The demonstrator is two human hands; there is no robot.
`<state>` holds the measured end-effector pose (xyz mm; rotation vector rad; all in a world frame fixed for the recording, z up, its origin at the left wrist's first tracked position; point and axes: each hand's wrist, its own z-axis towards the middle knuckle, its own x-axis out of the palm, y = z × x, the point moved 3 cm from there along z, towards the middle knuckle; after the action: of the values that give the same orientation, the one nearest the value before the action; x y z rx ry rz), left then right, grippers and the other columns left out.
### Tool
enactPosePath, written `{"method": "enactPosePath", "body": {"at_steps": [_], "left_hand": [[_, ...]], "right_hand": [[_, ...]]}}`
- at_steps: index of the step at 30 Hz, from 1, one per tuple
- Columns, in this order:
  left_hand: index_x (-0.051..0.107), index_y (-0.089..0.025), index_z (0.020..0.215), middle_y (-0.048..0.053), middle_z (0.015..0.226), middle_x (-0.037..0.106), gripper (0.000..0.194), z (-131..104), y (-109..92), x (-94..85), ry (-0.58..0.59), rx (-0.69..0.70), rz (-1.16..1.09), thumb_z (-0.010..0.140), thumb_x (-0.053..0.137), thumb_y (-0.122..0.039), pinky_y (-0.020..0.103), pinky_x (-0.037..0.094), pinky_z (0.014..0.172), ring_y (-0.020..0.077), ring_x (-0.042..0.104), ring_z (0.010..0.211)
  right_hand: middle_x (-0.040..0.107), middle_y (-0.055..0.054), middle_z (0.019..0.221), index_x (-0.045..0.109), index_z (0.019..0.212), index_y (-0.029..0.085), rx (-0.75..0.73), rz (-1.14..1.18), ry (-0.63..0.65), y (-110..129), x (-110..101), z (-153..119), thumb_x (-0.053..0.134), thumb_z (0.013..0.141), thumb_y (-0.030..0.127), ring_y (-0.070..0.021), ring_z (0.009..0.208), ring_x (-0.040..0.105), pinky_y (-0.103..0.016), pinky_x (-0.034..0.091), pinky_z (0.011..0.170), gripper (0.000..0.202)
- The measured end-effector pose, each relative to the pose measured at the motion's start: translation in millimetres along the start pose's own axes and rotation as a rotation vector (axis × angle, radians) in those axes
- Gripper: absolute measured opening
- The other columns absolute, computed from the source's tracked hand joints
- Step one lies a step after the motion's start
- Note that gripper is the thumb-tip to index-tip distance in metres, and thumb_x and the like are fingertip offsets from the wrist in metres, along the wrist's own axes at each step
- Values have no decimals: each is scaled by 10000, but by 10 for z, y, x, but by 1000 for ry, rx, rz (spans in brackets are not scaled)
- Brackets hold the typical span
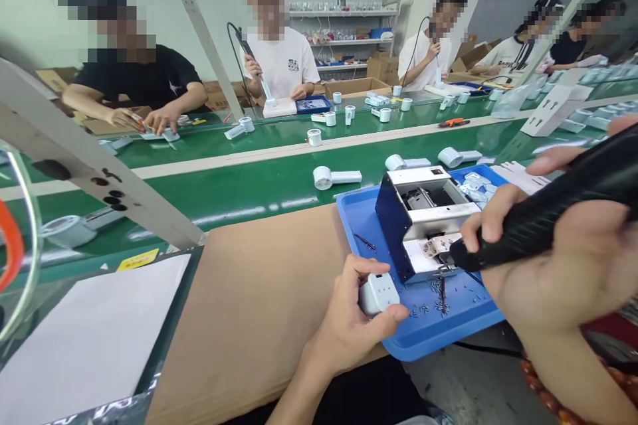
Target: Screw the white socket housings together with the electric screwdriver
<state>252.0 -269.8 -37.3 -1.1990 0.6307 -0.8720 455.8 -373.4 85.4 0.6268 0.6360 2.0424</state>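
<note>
My left hand [343, 312] is closed round a pale blue-white plastic housing [379, 293], its end with small holes facing up. In my right hand [553, 265] is a black electric screwdriver [563, 196], tilted so its tip end points down and left. That tip end is at the front of a screw feeder [423, 212], a white and dark blue box; whether they touch I cannot tell. The feeder stands in a blue tray [363, 212], where loose screws [441, 299] lie scattered along the front.
Brown cardboard [259, 279] covers the bench on the left, beside a white sheet [94, 332]. Beyond runs a green conveyor [239, 192] carrying white plastic parts [323, 177]. A slanted metal post [109, 179] stands at left. Several co-workers [279, 66] sit across the belt.
</note>
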Motion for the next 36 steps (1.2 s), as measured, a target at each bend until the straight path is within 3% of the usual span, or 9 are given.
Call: {"method": "enactPosePath", "body": {"at_steps": [6, 11, 14, 16, 20, 23, 28, 32, 36], "left_hand": [[654, -239, 1332, 7, 952, 617, 635, -24, 64, -15, -3, 32, 8, 1067, 850, -781, 311, 426, 736, 185, 511, 800], [655, -239, 1350, 7, 943, 608, 647, -30, 84, -8, 6, 39, 1, 1067, 846, -788, 307, 407, 716, 180, 492, 782], [661, -245, 1345, 26, 998, 629, 635, -34, 84, -18, 4, 30, -3, 1063, 859, -778, 306, 418, 727, 187, 518, 813], [666, -247, 1340, 45, 1055, 649, 639, -41, 82, -46, 0, 28, -2, 1057, 866, -783, 310, 428, 746, 195, 545, 849], [665, -243, 1346, 70, 1112, 676, 673, -62, 96, -110, -3, 11, 7, 1045, 861, -812, 321, 447, 778, 214, 585, 900], [671, -244, 1340, 64, 1105, 684, 687, -61, 81, -104, -18, 7, 22, 1035, 859, -829, 328, 461, 800, 220, 600, 912], [688, -236, 1324, 63, 1120, 717, 708, -6, -16, 29, -31, 31, 28, 1019, 865, -851, 329, 479, 839, 216, 632, 937], [693, -238, 1351, 57, 1075, 743, 747, 13, -32, 95, -27, 64, 52, 1020, 827, -894, 332, 480, 811, 210, 645, 888], [724, -255, 1399, 85, 1097, 787, 808, -36, 49, 44, -22, 35, 116, 1014, 753, -966, 358, 505, 817, 241, 678, 908]], "right_hand": [[702, -18, 1206, 774, 1203, 359, -108, 111, 25, -231, -142, -37, 924, 1030, 284, -151, 493, 599, -290, 500, 324, 242], [679, -7, 1167, 819, 1209, 374, -48, 148, 63, -272, -210, -83, 953, 1015, 283, -150, 476, 589, -286, 498, 302, 252], [651, -22, 1187, 880, 1344, 430, -16, 154, 73, -65, -134, -104, 972, 1046, 363, -146, 489, 592, -308, 495, 289, 319], [610, -22, 1199, 889, 1378, 452, 4, 170, 10, 167, -19, -96, 1037, 1026, 486, -121, 504, 564, -303, 479, 292, 383], [499, 16, 1202, 849, 1035, 345, 171, 173, -83, 621, 329, -42, 1037, 972, 704, -46, 483, 413, -284, 393, 297, 411], [509, 13, 1161, 784, 929, 281, 281, 157, -88, 771, 542, -46, 944, 1043, 668, -52, 439, 382, -309, 331, 297, 434], [607, 14, 1175, 771, 1217, 374, 198, 269, -23, 696, 570, -132, 917, 1093, 509, -107, 500, 481, -306, 468, 357, 235], [631, -41, 1213, 690, 1484, 446, 133, 37, 87, 608, 414, -106, 915, 1050, 612, -233, 697, 677, -402, 635, 462, 516], [630, -64, 1220, 676, 1531, 472, 147, -36, 167, 558, 363, -112, 930, 1018, 647, -303, 810, 723, -474, 684, 519, 599]]}}
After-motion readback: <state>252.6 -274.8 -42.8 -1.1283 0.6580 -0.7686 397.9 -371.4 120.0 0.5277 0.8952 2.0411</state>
